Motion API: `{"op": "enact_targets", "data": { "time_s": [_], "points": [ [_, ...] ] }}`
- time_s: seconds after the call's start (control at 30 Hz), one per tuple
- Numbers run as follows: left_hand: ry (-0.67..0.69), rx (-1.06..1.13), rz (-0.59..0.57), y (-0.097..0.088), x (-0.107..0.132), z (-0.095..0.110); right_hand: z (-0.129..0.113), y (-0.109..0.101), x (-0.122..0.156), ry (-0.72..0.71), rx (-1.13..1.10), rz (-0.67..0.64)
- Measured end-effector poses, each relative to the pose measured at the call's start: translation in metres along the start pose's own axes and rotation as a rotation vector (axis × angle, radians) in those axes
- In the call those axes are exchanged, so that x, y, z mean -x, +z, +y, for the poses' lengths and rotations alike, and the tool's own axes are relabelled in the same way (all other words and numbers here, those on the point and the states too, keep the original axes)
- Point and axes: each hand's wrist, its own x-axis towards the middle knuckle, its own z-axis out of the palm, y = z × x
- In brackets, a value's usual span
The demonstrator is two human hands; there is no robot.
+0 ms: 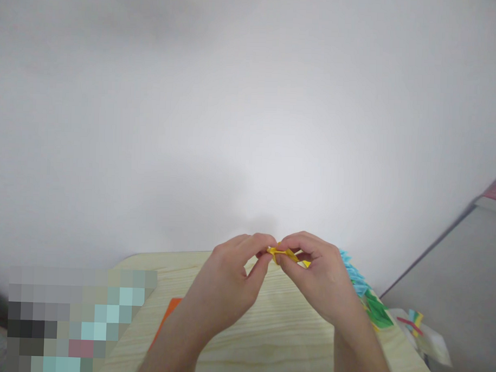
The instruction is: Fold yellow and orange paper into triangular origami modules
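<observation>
Above the far part of the wooden table, both hands meet at a small piece of folded yellow paper (285, 253). My left hand (239, 267) pinches its left end between thumb and fingers. My right hand (316, 264) grips the right part the same way, with yellow edges showing between the fingers. The fingers cover much of the paper, so its full folded shape is hidden. Behind the right wrist lie light-blue folded paper pieces (353, 274) and green folded paper (377, 310), both partly covered by my arm.
The light wooden table (267, 338) stands against a white wall (250, 126). An orange flat item (167, 319) lies partly under my left forearm. Right of the table, a whitish bag or container (433, 341) holds coloured strips. A blurred patch covers the lower left.
</observation>
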Motion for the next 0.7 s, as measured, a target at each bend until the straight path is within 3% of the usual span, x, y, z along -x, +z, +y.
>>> {"op": "enact_targets", "data": {
  "time_s": [0.5, 0.7],
  "points": [
    [-0.058, 0.013, -0.081, -0.003, -0.004, 0.001, 0.001, -0.002, -0.002, -0.047, 0.067, -0.049],
    [-0.104, -0.052, -0.118, -0.006, -0.004, -0.002, 0.01, -0.014, -0.002, -0.027, 0.121, -0.118]
  ]
}}
